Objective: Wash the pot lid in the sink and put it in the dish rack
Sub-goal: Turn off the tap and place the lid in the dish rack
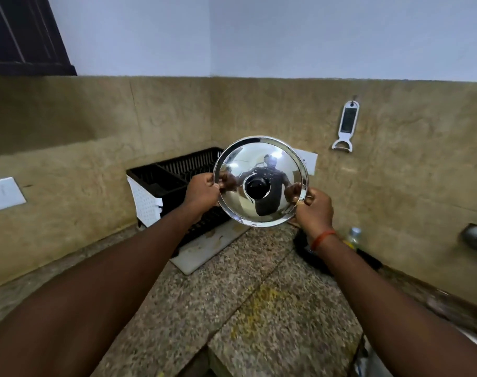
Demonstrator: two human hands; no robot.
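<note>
A shiny steel pot lid (pixel 260 159) with a black knob in its middle is held up in the air, its top face turned toward me. My left hand (pixel 200 193) grips its left rim and my right hand (pixel 314 210) grips its lower right rim. Just behind and to the left of the lid, in the counter's corner, stands a black dish rack (pixel 174 172) on a white base. The lid hides the rack's right end. The sink itself is out of sight; only a sliver of metal shows at the bottom right.
A white drain tray (pixel 204 250) lies under the rack on the speckled granite counter (pixel 231 308). A dark pan (pixel 308 254) and a bottle (pixel 352 238) sit at the right by the wall. A tap (pixel 476 238) juts from the right wall; a white peeler (pixel 346 126) hangs above.
</note>
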